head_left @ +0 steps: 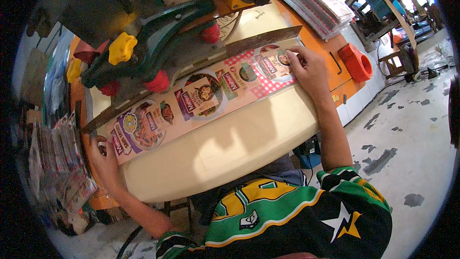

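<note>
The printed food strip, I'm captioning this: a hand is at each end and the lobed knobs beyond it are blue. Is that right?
Not quite: the head view shows the lobed knobs beyond the printed food strip are yellow, not blue. The left hand and right hand are indeed at its ends.

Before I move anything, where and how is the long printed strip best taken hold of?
Probably by its two short ends, one from each side, where the left hand and right hand are. The printed strip is long and lies flat; its far long edge runs along the metal bar, leaving little room there.
</note>
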Demonstrator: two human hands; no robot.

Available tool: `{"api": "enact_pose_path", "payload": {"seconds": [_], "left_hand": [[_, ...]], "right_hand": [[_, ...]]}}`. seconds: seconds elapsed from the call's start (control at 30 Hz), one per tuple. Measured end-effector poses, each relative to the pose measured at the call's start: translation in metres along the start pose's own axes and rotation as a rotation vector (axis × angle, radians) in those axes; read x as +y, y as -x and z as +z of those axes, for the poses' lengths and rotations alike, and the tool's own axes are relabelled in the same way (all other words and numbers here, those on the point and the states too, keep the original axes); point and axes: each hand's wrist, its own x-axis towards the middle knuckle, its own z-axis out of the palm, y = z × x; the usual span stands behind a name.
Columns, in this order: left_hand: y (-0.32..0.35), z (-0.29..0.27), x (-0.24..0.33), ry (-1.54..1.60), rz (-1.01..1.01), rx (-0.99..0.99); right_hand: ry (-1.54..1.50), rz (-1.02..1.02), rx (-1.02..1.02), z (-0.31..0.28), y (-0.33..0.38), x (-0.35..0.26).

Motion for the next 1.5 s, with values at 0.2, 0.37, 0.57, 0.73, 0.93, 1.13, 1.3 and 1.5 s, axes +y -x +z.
{"api": "enact_pose_path", "payload": {"seconds": [0.2,0.37,0.57,0.73,0.93,1.13,1.3,1.5], "left_hand": [[0.002,-0.009,0.013,0.19,-0.118,-0.21],[0.002,-0.008,0.002,0.096,-0.096,-0.271],[0.002,-0.015,0.021,0.163,-0.118,-0.275],[0.002,-0.005,-0.007,0.156,-0.09,-0.274],[0.001,-0.019,0.021,0.129,-0.063,-0.259],[0.001,-0.022,0.018,0.172,-0.173,-0.309],[0.001,-0.024,0.019,0.112,-0.184,-0.265],[0.006,-0.017,0.013,0.298,-0.173,-0.154]], "right_hand": [[0.002,-0.053,-0.069,-0.001,-0.001,-0.009],[0.035,-0.1,-0.064,0.001,0.0,-0.006],[0.048,-0.094,-0.074,0.001,0.001,-0.008],[0.05,-0.078,-0.07,0.001,0.002,-0.01],[0.048,-0.028,-0.117,-0.001,0.003,-0.014],[0.023,0.03,-0.134,-0.002,0.004,-0.022],[0.112,0.047,-0.144,0.002,0.004,-0.019],[0.077,-0.022,-0.173,-0.006,0.004,-0.029]]}}
